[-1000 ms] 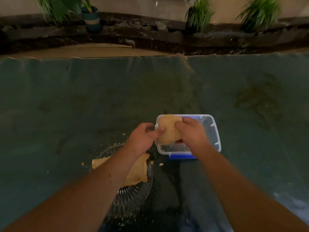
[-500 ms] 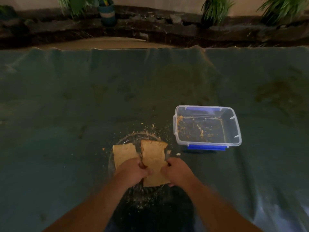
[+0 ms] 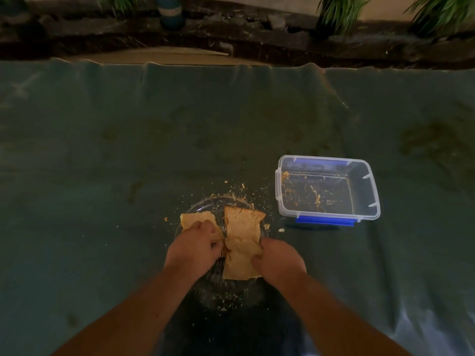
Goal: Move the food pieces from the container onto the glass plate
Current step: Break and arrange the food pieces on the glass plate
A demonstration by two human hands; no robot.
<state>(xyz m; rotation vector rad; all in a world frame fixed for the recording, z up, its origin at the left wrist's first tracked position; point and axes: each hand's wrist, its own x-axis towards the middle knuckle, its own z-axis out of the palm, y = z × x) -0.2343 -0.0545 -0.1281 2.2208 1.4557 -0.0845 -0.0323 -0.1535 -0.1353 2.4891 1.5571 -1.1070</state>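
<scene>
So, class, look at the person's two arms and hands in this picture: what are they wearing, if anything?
Nothing that shows. The left hand and right hand are bare, with no gloves, rings, watch or bracelets visible. Both forearms are bare too, with no sleeves reaching into the picture. The dim light hides finer marks.

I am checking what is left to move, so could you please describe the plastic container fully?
The container is a clear, rectangular plastic box with rounded corners, no lid on it, and blue clips at its near and far sides. It sits upright on the green cloth, right of the glass plate. Only crumbs and smears remain inside. Neither hand touches it.
</scene>
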